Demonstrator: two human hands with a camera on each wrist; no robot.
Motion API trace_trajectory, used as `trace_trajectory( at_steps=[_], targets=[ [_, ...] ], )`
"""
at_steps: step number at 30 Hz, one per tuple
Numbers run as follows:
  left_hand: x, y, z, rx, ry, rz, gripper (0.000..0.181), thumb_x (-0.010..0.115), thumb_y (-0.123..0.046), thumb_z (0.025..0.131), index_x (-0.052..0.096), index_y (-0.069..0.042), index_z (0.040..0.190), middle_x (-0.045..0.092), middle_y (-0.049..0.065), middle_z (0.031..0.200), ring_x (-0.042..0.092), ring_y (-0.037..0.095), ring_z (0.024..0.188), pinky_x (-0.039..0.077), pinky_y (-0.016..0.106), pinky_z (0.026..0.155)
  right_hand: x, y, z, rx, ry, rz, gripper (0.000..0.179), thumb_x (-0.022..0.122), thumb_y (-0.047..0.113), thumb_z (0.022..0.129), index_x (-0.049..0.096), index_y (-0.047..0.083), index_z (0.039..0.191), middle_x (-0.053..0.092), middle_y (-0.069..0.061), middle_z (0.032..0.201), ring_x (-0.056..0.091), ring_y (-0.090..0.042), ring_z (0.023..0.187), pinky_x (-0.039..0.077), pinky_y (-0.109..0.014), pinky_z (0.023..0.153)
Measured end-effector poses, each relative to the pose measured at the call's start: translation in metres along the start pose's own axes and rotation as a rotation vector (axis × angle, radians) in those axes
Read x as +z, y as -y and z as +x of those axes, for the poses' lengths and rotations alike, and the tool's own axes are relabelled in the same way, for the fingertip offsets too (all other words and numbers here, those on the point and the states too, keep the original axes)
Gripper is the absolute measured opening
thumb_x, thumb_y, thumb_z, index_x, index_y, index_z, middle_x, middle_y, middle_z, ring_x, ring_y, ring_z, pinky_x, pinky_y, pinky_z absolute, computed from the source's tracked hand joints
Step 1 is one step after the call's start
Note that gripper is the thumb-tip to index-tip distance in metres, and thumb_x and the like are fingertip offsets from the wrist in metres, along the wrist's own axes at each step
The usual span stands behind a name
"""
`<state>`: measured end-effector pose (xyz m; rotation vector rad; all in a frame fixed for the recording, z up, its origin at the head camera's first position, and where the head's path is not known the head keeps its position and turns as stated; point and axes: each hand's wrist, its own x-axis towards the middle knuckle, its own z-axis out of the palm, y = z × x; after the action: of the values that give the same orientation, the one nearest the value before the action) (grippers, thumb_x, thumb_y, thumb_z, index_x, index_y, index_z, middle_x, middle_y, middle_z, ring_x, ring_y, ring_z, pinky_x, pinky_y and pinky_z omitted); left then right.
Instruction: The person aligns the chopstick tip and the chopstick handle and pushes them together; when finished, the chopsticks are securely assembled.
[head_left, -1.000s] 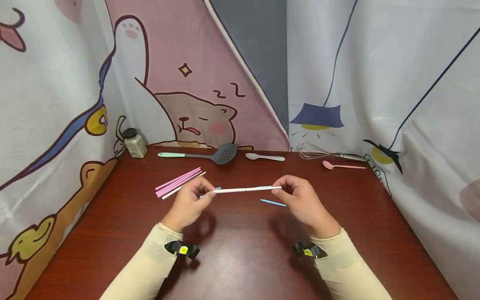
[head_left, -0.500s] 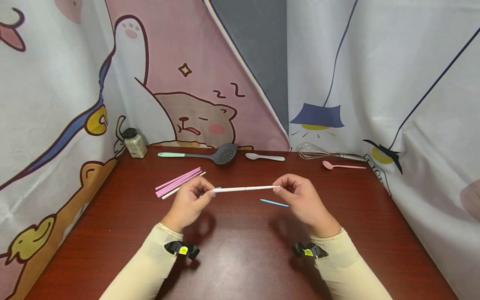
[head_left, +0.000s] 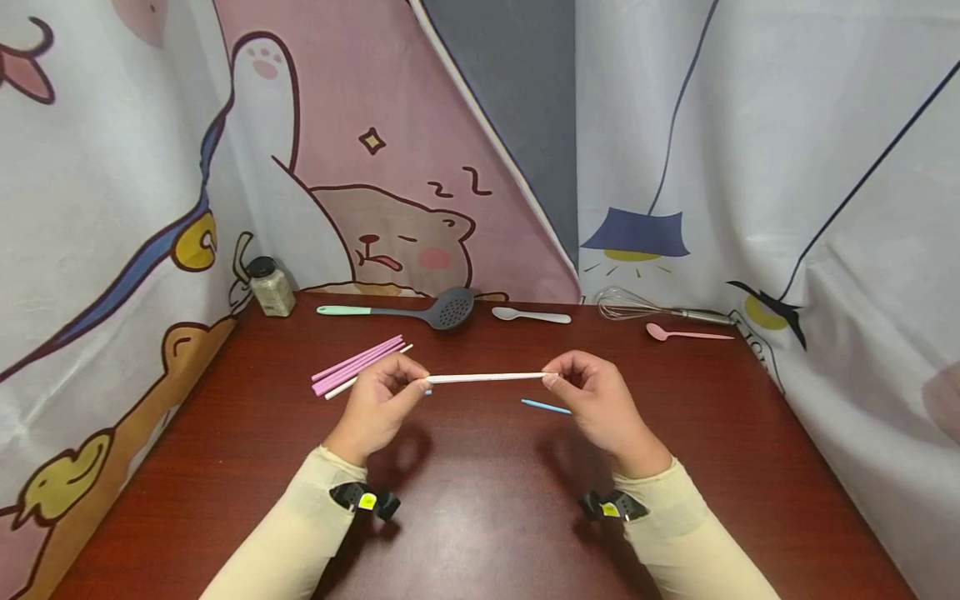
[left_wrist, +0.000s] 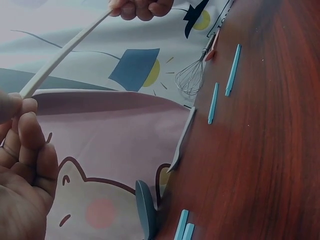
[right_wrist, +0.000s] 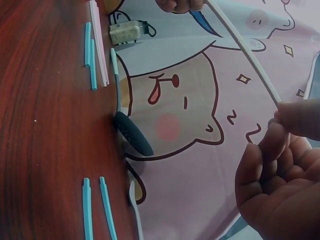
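In the head view, a slim white stick [head_left: 487,378] spans the gap between both hands, held nearly level above the table. My left hand [head_left: 381,402] pinches its left end between thumb and forefinger. The right end is pinched by my right hand [head_left: 596,406] in the same way. No seam shows along its middle. Both wrist views show the stick [left_wrist: 65,57] straight and unbroken. Short blue sticks [left_wrist: 233,70] with narrower tips lie on the table beyond the hands, in pairs at left and right. The hands hide most of them in the head view.
Pink sticks [head_left: 356,365] and a white one [head_left: 341,387] lie left. Along the back are a jar [head_left: 271,287], a slotted turner [head_left: 450,309], a white spoon [head_left: 531,316], a whisk [head_left: 626,305] and a pink spoon [head_left: 686,333]. Printed cloth walls surround the table [head_left: 480,517].
The right hand has shifted slightly left. The small break seen earlier in the middle of the white stick no longer shows; its two halves have come together. The left hand stays in place.
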<state>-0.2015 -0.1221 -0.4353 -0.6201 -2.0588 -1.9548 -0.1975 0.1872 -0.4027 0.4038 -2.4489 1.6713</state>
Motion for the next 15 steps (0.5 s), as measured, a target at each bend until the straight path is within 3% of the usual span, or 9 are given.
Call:
trace_trajectory(
  at_steps=[4,15],
  targets=[
    [-0.0005,0.0003,-0.0001,0.003,0.000,-0.004,0.006,0.069,0.008,0.093,0.065,0.011,0.094,0.069,0.012,0.084,0.064,0.008,0.074,0.052,0.019,0.066,0.0010,-0.0020,0.0000,0.014,0.009,0.004,0.004,0.070,0.001,0.097,0.071,-0.002,0.095,0.062,0.000,0.077,0.050,-0.007,0.067,0.043,-0.023,0.058],
    [0.0013,0.0028,0.0000,0.018,-0.008,-0.004,0.007,0.070,0.007,0.093,0.065,0.011,0.093,0.069,0.000,0.085,0.064,0.007,0.075,0.052,0.019,0.067,0.0001,-0.0015,0.0000,-0.002,-0.010,0.014,0.003,0.072,0.002,0.097,0.072,-0.001,0.095,0.064,-0.002,0.078,0.051,-0.007,0.068,0.044,-0.024,0.059]
  ],
)
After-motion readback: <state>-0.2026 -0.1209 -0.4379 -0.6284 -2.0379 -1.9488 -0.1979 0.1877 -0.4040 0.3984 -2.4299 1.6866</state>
